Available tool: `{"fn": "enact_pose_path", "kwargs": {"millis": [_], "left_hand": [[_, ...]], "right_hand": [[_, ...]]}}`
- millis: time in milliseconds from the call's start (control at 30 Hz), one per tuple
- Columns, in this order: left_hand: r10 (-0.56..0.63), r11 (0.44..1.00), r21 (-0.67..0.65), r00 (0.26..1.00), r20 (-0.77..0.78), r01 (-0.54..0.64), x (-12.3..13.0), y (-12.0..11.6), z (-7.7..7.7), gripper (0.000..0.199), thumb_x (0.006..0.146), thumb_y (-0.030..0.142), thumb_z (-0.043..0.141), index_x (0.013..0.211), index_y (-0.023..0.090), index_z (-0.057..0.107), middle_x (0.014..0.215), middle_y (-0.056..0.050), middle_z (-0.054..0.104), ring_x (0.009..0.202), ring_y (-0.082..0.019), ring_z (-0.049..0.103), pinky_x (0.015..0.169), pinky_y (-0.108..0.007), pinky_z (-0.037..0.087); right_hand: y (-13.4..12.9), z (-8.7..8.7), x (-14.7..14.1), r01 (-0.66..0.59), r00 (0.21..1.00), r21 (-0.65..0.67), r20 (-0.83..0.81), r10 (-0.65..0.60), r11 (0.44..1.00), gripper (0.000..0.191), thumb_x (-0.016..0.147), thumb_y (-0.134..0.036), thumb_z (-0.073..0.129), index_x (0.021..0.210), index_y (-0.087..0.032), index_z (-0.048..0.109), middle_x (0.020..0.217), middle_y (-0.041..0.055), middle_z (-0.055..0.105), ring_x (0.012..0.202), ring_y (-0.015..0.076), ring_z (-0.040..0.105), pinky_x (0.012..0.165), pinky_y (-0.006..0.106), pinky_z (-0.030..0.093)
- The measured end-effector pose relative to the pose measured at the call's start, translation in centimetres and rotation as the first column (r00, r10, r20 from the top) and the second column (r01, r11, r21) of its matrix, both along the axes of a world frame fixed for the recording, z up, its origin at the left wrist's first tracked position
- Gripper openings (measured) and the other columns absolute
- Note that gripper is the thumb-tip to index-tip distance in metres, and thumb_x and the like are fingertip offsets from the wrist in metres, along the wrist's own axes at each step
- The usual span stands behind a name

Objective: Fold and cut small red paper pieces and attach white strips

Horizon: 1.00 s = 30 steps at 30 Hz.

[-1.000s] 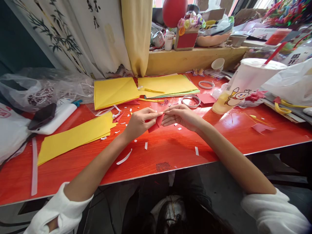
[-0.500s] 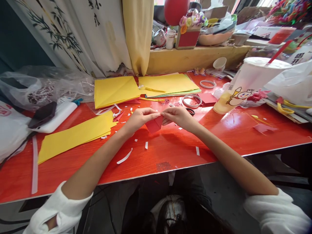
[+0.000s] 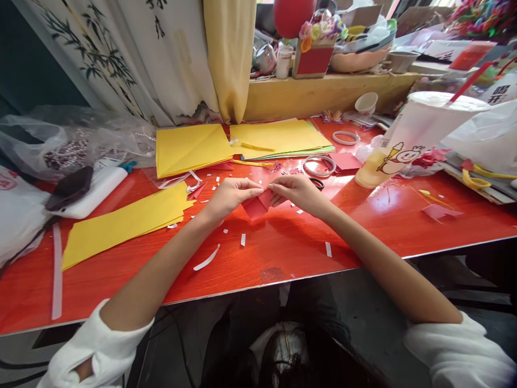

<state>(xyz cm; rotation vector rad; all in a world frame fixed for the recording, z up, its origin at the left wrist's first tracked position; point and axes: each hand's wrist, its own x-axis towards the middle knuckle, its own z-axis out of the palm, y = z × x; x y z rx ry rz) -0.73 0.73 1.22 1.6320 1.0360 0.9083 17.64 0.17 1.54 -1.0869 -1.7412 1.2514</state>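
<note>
Between my two hands hangs a small folded piece of red paper (image 3: pixel 256 208), held just above the red table (image 3: pixel 291 237). My left hand (image 3: pixel 236 195) pinches its upper left part between thumb and fingers. At the upper right edge, my right hand (image 3: pixel 294 191) grips the same paper with thumb and forefinger; the fingertips of both hands nearly meet. A crease runs down the paper. Beyond the hands lie a roll of tape (image 3: pixel 319 166) and a stack of red paper (image 3: pixel 345 161).
Yellow paper stacks lie at the back (image 3: pixel 194 151) and left (image 3: pixel 129 226). White paper scraps (image 3: pixel 207 258) dot the table. A tall drink cup (image 3: pixel 420 137) with a red straw stands at right. Plastic bags (image 3: pixel 24 210) and a dark phone (image 3: pixel 70 188) sit at left.
My right hand's side of the red paper has opened out slightly, so more of its creased face shows. Both hands keep their pinch and have hardly moved.
</note>
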Motion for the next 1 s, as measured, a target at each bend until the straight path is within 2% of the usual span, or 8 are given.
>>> {"fn": "enact_pose_path", "kwargs": {"millis": [267, 633, 1000], "left_hand": [[0.000, 1.000, 0.012, 1.000, 0.012, 0.000, 0.22, -0.34, 0.08, 0.025, 0.069, 0.038, 0.068, 0.080, 0.016, 0.072, 0.087, -0.006, 0.071, 0.079, -0.017, 0.062, 0.075, -0.030, 0.047], [-0.014, 1.000, -0.006, 1.000, -0.012, 0.014, 0.08, -0.39, 0.29, 0.032, 0.071, 0.041, 0.066, 0.082, 0.012, 0.071, 0.086, -0.008, 0.070, 0.075, -0.016, 0.059, 0.071, -0.027, 0.044], [-0.014, 1.000, 0.000, 0.998, -0.069, 0.014, 0.04, -0.34, 0.25, 0.030, 0.070, 0.039, 0.065, 0.077, 0.010, 0.067, 0.077, -0.007, 0.066, 0.069, -0.013, 0.055, 0.065, -0.025, 0.042]], "right_hand": [[-0.04, -0.05, -0.03, -0.034, 0.999, 0.014, 0.017, 0.034, 0.999, 0.029, 0.077, -0.044, 0.059, 0.073, -0.016, 0.061, 0.061, 0.0016, 0.063, 0.060, 0.0136, 0.065, 0.062, 0.028, 0.056], [-0.12, 0.01, 0.18, -0.002, 0.994, 0.160, 0.107, -0.015, 0.987, 0.019, 0.082, -0.031, 0.054, 0.074, -0.015, 0.061, 0.063, 0.0016, 0.063, 0.059, 0.0115, 0.062, 0.062, 0.026, 0.052], [-0.28, 0.09, 0.25, -0.009, 0.960, 0.313, 0.268, -0.079, 0.950, 0.019, 0.083, -0.030, 0.052, 0.076, -0.015, 0.062, 0.062, 0.0021, 0.063, 0.058, 0.0122, 0.060, 0.060, 0.026, 0.046]]}}
